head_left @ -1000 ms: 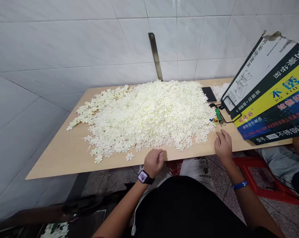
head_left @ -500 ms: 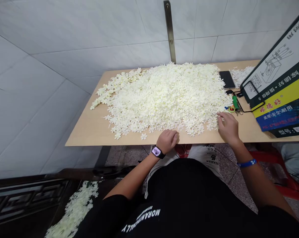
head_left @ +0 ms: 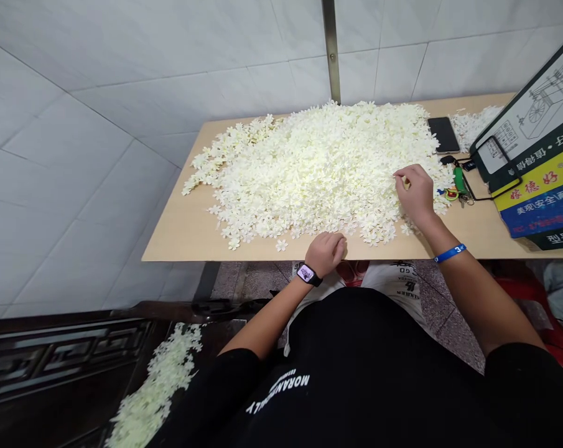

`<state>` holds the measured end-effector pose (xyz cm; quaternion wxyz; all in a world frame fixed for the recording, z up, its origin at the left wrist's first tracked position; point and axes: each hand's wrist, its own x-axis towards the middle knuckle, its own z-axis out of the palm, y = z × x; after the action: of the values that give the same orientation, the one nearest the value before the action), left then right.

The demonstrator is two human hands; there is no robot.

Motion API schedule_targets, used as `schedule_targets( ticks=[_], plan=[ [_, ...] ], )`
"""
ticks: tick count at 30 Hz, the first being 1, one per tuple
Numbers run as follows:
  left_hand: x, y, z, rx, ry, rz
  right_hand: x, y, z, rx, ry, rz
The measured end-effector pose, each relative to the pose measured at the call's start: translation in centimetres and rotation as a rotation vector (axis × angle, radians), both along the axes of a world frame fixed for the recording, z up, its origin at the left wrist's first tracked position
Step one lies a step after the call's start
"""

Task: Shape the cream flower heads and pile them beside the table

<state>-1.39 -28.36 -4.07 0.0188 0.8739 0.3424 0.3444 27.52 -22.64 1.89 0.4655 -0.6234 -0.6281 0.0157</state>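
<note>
A broad heap of white artificial flowers (head_left: 304,168) covers much of the tan tabletop (head_left: 169,230). My left hand (head_left: 325,252) rests at the table's front edge, just below the heap, with its fingers curled in; whatever they hold, if anything, is hidden. Over the right part of the heap is my right hand (head_left: 415,191), thumb and forefinger brought together. Anything between those fingertips is too small to make out against the white flowers. A single loose flower (head_left: 282,245) lies near the front edge.
At the right stands a printed cardboard box (head_left: 542,168). Beside it lie a dark phone (head_left: 443,135), keys with a green tag (head_left: 459,180) and a pile of small white pieces (head_left: 474,124). More flowers (head_left: 157,386) sit on dark wooden furniture at lower left.
My right hand has moved up and left from the heap's front right corner to over the flowers, its fingertips pinching. The left hand stays at the table edge. The whole view has shifted slightly.
</note>
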Motion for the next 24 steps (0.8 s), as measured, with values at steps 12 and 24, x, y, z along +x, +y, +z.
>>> schedule_targets(
  ticks=[12, 24],
  plan=[
    [0.1, 0.0, -0.2, -0.047, -0.087, 0.126, -0.9, -0.5, 2.0, -0.211, 0.961, 0.167],
    [0.3, 0.1, 0.0, -0.094, -0.117, 0.192, 0.5, 2.5, 4.0, -0.178, 0.354, -0.003]
  ],
)
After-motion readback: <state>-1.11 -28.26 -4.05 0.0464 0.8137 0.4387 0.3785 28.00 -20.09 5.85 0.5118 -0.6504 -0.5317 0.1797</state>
